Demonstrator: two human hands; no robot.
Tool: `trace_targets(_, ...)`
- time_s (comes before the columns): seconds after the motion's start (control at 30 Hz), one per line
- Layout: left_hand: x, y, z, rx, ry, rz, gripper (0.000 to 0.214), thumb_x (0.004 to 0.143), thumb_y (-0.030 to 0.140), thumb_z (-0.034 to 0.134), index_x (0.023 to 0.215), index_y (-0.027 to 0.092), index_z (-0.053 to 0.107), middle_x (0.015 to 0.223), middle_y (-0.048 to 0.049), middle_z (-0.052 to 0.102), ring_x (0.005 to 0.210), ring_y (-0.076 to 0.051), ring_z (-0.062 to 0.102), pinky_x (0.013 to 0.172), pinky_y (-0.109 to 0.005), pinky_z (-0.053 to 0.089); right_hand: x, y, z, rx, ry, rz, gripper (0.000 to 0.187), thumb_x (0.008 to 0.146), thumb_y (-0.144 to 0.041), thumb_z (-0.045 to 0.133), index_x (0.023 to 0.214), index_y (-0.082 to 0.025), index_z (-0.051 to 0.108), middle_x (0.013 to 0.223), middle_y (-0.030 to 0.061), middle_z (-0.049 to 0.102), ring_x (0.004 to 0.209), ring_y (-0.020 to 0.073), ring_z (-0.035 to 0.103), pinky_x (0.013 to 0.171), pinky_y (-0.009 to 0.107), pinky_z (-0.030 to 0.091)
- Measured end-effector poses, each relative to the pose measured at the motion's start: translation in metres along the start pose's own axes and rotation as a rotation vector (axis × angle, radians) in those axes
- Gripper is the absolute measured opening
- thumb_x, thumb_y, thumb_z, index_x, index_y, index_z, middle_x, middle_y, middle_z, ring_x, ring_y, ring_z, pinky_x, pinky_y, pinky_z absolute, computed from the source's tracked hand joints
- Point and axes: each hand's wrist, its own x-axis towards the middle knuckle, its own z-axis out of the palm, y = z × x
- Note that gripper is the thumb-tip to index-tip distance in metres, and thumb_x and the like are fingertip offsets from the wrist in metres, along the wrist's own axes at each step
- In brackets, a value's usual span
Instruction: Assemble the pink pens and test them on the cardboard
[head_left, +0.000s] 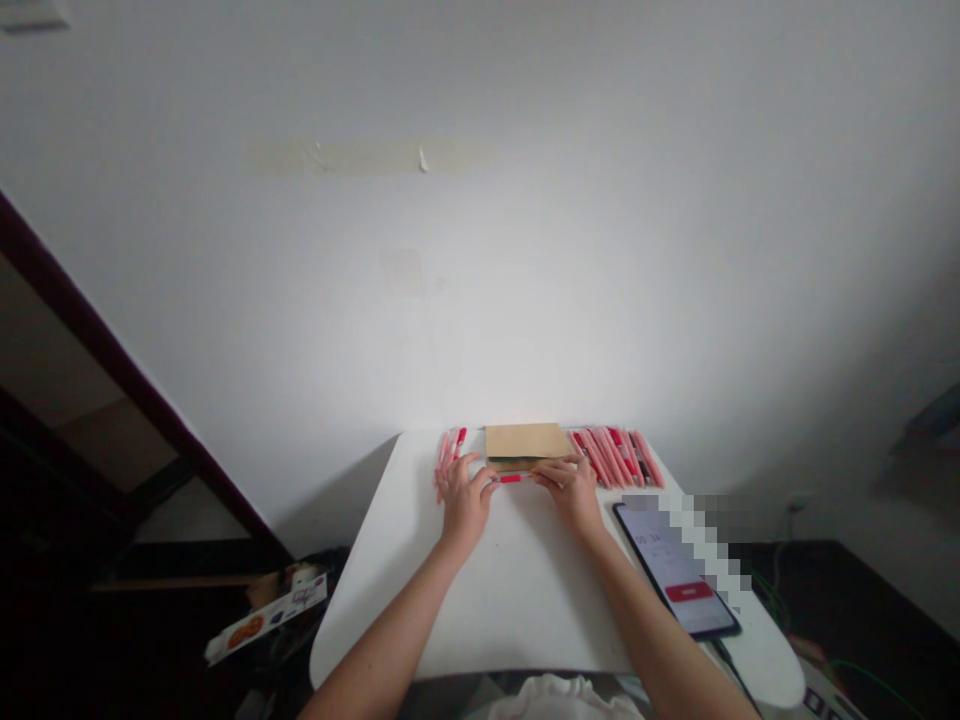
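A slim red pen (510,479) lies crosswise between my two hands near the far side of the white table. My left hand (466,503) pinches its left end with the fingertips. At its other end, the fingers of my right hand (574,492) are closed on it, and they hide that tip. Just behind the pen is a brown cardboard-like pad or booklet (527,440). Several pink and red pens (452,447) lie beyond my left hand, partly covered by it. A bigger row of pink and red pens (616,458) rests to the right of my right hand.
A phone (679,575) with a lit screen lies on the right of the white table (517,610), a cable (731,668) running from its lower end. The pale wall (525,300) rises directly behind the table. A printed box (266,620) is down at the left.
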Motion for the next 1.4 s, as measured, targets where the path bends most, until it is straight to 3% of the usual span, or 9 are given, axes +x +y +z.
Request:
trace_targets(0.43, -0.0001, -0.0045, 0.0060, 0.021, 0.003, -0.011, 0.018, 0.091, 0.026, 0.055, 0.085, 0.025, 0.072, 0.126, -0.0093, 0.061, 0.124, -0.030, 0.050, 0.109, -0.064, 0.029, 0.0002, -0.0004, 0.0011, 0.028, 0.008, -0.019, 0.017, 0.090, -0.030, 0.062, 0.088, -0.030, 0.079, 0.091, 0.0034, 0.077, 0.099, 0.0288, 0.052, 0.088, 0.044, 0.041)
trace_targets(0.63, 0.0012, -0.0023, 0.0009, -0.021, 0.047, 0.021, 0.019, 0.087, 0.027, 0.064, 0.103, 0.030, 0.072, 0.125, -0.0089, 0.059, 0.124, -0.029, 0.050, 0.109, -0.059, 0.034, 0.0009, -0.0004, 0.0001, 0.041, 0.001, -0.002, 0.018, 0.090, -0.031, 0.062, 0.089, -0.030, 0.080, 0.092, 0.0043, 0.077, 0.097, 0.0290, 0.052, 0.087, 0.045, 0.042)
trace_targets(0.9, 0.0017, -0.0003, -0.0013, -0.041, 0.058, 0.019, 0.009, 0.086, 0.025, 0.063, 0.090, 0.027, 0.072, 0.121, -0.0074, 0.061, 0.121, -0.028, 0.052, 0.108, -0.056, 0.036, 0.0007, -0.0001, 0.0007, 0.050, -0.003, -0.009, 0.020, 0.090, -0.033, 0.061, 0.088, -0.030, 0.080, 0.093, 0.0045, 0.076, 0.097, 0.0286, 0.053, 0.087, 0.045, 0.042)
trace_targets(1.07, 0.0015, -0.0016, 0.0004, -0.039, 0.040, -0.005, 0.018, 0.092, 0.030, 0.055, 0.086, 0.024, 0.071, 0.123, -0.0081, 0.061, 0.122, -0.028, 0.051, 0.109, -0.060, 0.033, 0.0011, 0.0014, 0.0009, 0.040, -0.011, -0.006, 0.016, 0.088, -0.032, 0.064, 0.090, -0.031, 0.080, 0.093, 0.0037, 0.076, 0.097, 0.0280, 0.052, 0.087, 0.044, 0.041)
trace_targets(1.4, 0.0021, -0.0010, 0.0014, -0.007, 0.046, 0.005, 0.022, 0.093, 0.030, 0.053, 0.082, 0.022, 0.071, 0.128, -0.0109, 0.059, 0.126, -0.030, 0.049, 0.109, -0.061, 0.032, 0.0020, 0.0015, -0.0005, 0.053, -0.009, -0.024, 0.015, 0.089, -0.033, 0.065, 0.089, -0.031, 0.080, 0.093, 0.0034, 0.077, 0.097, 0.0266, 0.053, 0.087, 0.042, 0.041)
